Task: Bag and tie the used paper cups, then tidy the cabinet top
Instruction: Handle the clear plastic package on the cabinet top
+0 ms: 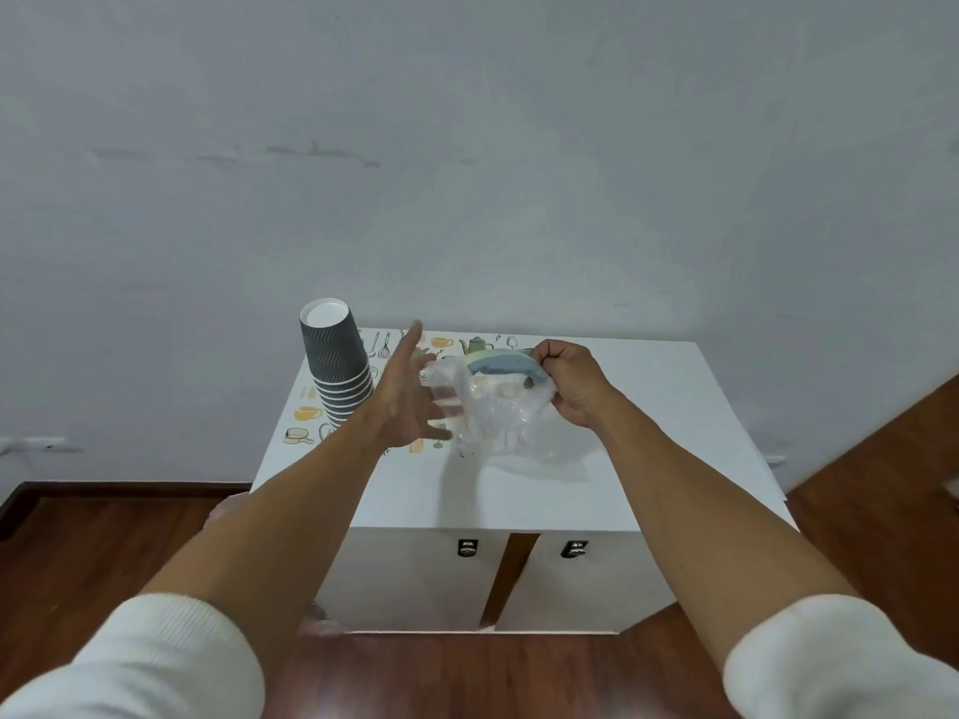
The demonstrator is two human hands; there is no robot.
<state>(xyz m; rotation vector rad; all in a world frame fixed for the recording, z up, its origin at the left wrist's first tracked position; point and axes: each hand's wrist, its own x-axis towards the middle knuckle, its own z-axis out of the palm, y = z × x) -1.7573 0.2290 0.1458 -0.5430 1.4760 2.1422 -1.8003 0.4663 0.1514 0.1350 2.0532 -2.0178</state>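
The person is standing over a white cabinet, and its tabletop is carrying the work. The right hand is clamped in a fist on the bunched edge of a clear plastic bag, holding it just above the middle of the tabletop, toward the back edge. Something blue-grey and pale is showing at the top of the bag, but what it is cannot be told. The left hand is spread wide with fingers apart, blurred, touching or just beside the left side of the bag and gripping nothing. A stack of dark ribbed paper cups is standing upside down near the back left corner, on a printed mat with kitchen drawings, and is not yet in the bag. Judging by this, the bag-opening step is in hand: the mouth is being found and pulled apart. The next move is likely calling for the left hand to pinch the opposite film edge, spread the mouth wide enough, then reach back left for the cup stack
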